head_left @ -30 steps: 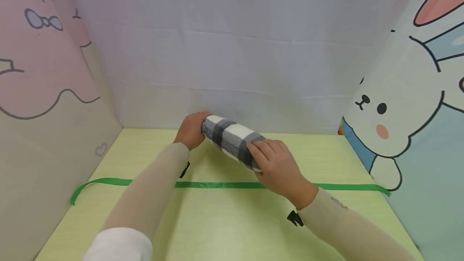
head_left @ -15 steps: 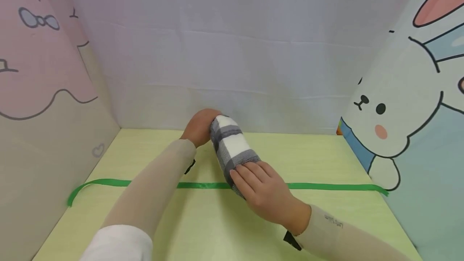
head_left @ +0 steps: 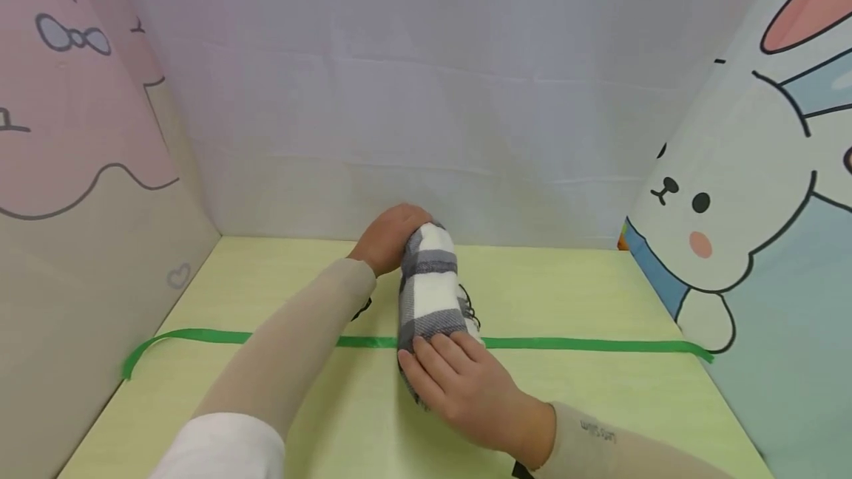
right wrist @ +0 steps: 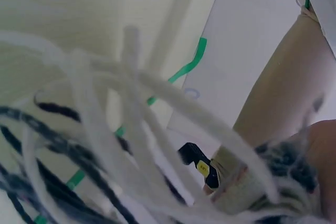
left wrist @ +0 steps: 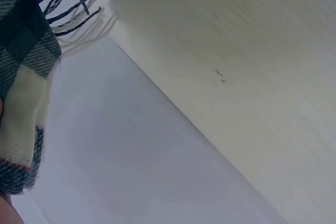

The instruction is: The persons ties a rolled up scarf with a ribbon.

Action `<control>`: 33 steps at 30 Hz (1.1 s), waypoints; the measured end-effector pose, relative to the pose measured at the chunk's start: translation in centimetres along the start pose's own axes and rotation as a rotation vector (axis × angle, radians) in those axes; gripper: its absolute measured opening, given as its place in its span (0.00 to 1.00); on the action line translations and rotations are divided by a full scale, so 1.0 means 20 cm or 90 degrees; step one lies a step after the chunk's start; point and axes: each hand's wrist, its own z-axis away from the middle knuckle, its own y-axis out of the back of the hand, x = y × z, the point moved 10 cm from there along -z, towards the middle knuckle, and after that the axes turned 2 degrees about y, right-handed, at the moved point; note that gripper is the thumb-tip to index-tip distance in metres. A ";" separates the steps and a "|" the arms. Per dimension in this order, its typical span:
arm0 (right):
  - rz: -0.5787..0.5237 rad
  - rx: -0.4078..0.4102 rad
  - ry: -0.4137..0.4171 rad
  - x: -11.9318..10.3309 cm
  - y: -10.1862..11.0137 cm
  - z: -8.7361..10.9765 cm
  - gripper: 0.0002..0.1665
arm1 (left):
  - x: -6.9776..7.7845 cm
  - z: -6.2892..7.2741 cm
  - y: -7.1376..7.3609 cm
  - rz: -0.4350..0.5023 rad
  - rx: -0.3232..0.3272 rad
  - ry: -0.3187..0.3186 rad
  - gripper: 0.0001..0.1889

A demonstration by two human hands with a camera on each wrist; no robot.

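Note:
A grey, black and white plaid scarf (head_left: 434,290), bundled into a long roll, points away from me above the table. My left hand (head_left: 391,238) grips its far end, though most of those fingers are hidden behind it. At the near end my right hand (head_left: 467,390) holds the roll, fingers laid over the top and the thumb out of sight. Dark fringe (head_left: 470,307) sticks out on the right side. In the left wrist view the scarf (left wrist: 23,93) fills the left edge, with cord-like tassels (left wrist: 73,3) above. Blurred white and dark tassels (right wrist: 131,129) cross the right wrist view.
A green ribbon (head_left: 586,344) runs across the pale yellow-green table (head_left: 559,287). White cloth (head_left: 466,94) stands behind it. Printed cartoon panels, pink on the left (head_left: 80,117) and a rabbit on the right (head_left: 719,168), close in the sides.
The scarf has swung from a diagonal to almost straight away from me. My right hand has moved left and nearer; my left hand has shifted slightly right. Fringe now shows at the side.

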 end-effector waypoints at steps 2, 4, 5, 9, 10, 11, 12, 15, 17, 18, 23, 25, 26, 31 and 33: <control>-0.004 0.000 0.006 -0.02 -0.01 0.01 0.17 | 0.03 0.00 -0.02 -0.007 -0.010 -0.010 0.28; -0.013 -0.014 0.007 -0.03 -0.02 0.02 0.17 | 0.05 0.00 -0.04 -0.012 -0.023 -0.017 0.27; -0.016 -0.025 0.005 -0.04 -0.03 0.03 0.18 | 0.06 0.00 -0.05 -0.011 -0.030 -0.018 0.27; -0.018 -0.049 0.011 -0.07 -0.06 0.07 0.19 | 0.10 0.02 -0.10 -0.003 -0.055 -0.032 0.26; -0.018 -0.052 0.013 -0.08 -0.06 0.08 0.20 | 0.11 0.02 -0.12 -0.004 -0.060 -0.035 0.25; -0.018 -0.056 0.014 -0.09 -0.07 0.08 0.20 | 0.11 0.03 -0.14 -0.009 -0.064 -0.040 0.24; -0.019 -0.058 0.016 -0.10 -0.08 0.09 0.20 | 0.11 0.04 -0.15 -0.018 -0.068 -0.047 0.24; -0.039 -0.078 0.005 -0.12 -0.13 0.13 0.21 | 0.12 0.06 -0.20 -0.058 -0.081 -0.071 0.23; -0.059 -0.099 -0.007 -0.13 -0.16 0.15 0.23 | 0.14 0.07 -0.23 -0.087 -0.089 -0.097 0.22; -0.070 -0.112 -0.013 -0.14 -0.18 0.16 0.24 | 0.15 0.08 -0.25 -0.099 -0.093 -0.110 0.22; -0.130 -0.170 -0.051 -0.14 -0.25 0.20 0.30 | 0.20 0.08 -0.28 -0.141 -0.111 -0.167 0.19; -0.139 -0.174 -0.056 -0.15 -0.27 0.21 0.31 | 0.21 0.08 -0.30 -0.165 -0.122 -0.185 0.18; -0.139 -0.172 -0.056 -0.15 -0.27 0.21 0.31 | 0.21 0.08 -0.32 -0.181 -0.130 -0.194 0.18; -0.129 -0.150 -0.042 -0.19 -0.28 0.22 0.30 | 0.23 0.10 -0.38 -0.254 -0.180 -0.229 0.18; -0.129 -0.145 -0.044 -0.19 -0.29 0.22 0.29 | 0.22 0.10 -0.39 -0.270 -0.193 -0.223 0.19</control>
